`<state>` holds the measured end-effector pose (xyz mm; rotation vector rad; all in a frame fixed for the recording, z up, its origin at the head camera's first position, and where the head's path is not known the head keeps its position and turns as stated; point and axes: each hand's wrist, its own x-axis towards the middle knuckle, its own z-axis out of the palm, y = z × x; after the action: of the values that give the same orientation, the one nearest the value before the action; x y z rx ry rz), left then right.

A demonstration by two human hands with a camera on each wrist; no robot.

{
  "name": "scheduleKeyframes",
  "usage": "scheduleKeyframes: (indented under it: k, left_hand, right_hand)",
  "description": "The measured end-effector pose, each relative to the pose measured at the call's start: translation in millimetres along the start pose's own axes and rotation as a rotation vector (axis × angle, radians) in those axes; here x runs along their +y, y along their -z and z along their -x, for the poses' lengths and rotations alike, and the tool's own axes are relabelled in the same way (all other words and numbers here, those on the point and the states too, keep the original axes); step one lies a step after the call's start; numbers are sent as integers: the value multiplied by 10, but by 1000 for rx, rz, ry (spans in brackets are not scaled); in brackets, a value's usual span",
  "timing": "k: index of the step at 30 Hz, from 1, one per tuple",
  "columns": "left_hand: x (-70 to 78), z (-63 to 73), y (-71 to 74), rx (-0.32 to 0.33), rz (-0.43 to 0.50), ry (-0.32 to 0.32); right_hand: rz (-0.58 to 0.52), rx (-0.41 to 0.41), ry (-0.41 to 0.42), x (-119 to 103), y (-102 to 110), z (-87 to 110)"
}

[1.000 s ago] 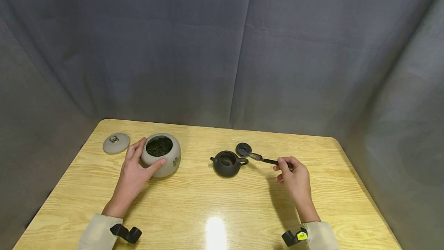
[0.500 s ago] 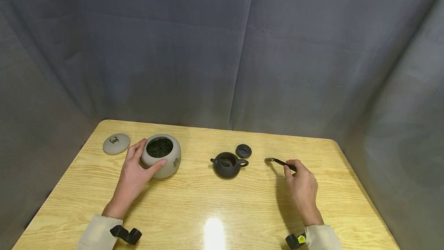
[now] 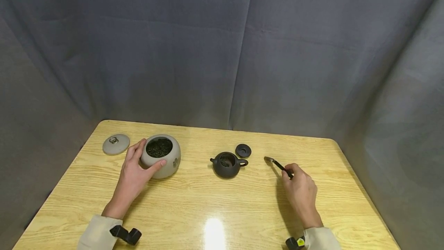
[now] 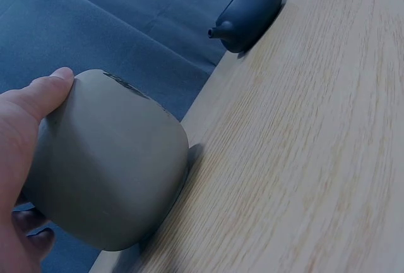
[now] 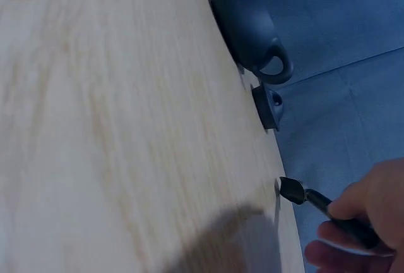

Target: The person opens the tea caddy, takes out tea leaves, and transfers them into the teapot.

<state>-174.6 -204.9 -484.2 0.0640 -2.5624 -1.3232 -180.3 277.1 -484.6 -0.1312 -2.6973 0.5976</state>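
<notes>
My left hand point(image 3: 135, 171) grips a round grey tea jar point(image 3: 170, 167), thumb on the near side and fingers at its left. Dark tea leaves point(image 3: 159, 147) fill the jar's open mouth. My right hand point(image 3: 301, 192) pinches the black handle of a small tea scoop point(image 3: 278, 164). The scoop's head point(image 5: 291, 190) hangs low at the table; whether it touches is unclear. Between the hands stands a dark teapot point(image 3: 225, 169), uncovered, with some leaves inside. Its black lid point(image 3: 243, 150) lies upside down behind the handle.
The jar's grey lid point(image 3: 116, 144), with a ring-shaped knob, lies at the far left of the wooden table point(image 3: 194, 207). Grey curtains point(image 3: 180, 57) hang behind and at both sides. A bright reflection shows near the front.
My right hand has drawn the tea scoop rightward and nearer to me, away from the teapot and its lid, and lowered its head toward the table. The left hand stays on the jar.
</notes>
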Motion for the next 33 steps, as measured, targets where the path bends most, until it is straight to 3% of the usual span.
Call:
scheduleKeyframes:
  k: [10,20,24,29,33]
  left_hand:
    - [28,-9,15,-9,-11,-4]
    - [118,13,52,4,-55,-42]
    - [268,82,49,62,-58,-108]
    - [496,163,11,154,-21,-282]
    - [628,194,-81,151,24,-404]
  right_hand:
    - [92,-138,-62,4,-54,59]
    - [100,-183,-68,16,-73,112]
    - [97,-185,-60,32,-87,117]
    - [96,-170,-49,26,-62,86]
    - [80,-126,-28,-36,-22,9]
